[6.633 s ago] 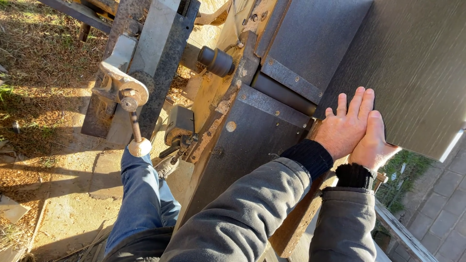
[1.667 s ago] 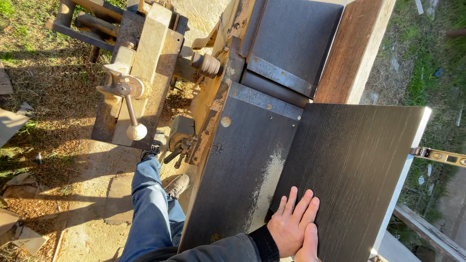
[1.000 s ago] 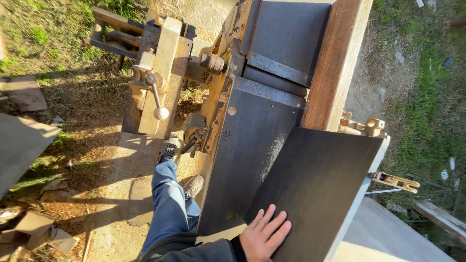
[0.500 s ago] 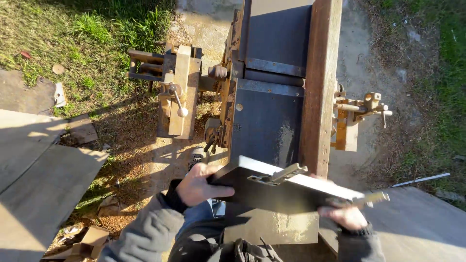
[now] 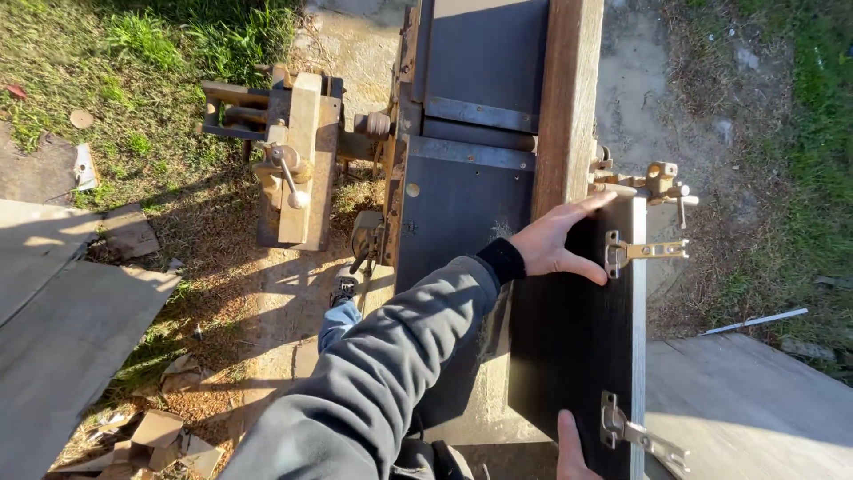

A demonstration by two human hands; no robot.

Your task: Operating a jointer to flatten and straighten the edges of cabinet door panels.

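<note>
A dark panel (image 5: 569, 356) with a pale right edge and two metal hinges (image 5: 641, 252) lies at the near end of a woodworking machine's dark table (image 5: 453, 213). Its far end meets the long wooden fence (image 5: 569, 89). My left hand (image 5: 558, 244) lies flat on the panel's far end, fingers spread, its grey sleeve crossing the table. My right hand (image 5: 571, 447) holds the panel's near end at the bottom edge of the view, beside the nearer hinge (image 5: 635, 434); most of that hand is out of frame.
A rusty vice-like attachment with a lever handle (image 5: 289, 164) juts out left of the machine. A clamp bracket (image 5: 657, 182) sticks out right of the fence. Grey boards (image 5: 62, 329) lie at left, a pale slab (image 5: 755, 409) at lower right. My shoe (image 5: 345, 289) stands on dirt.
The panel, held up in both hands half a second ago, now lies on the table by the fence. My left hand moved from its left edge to its far end.
</note>
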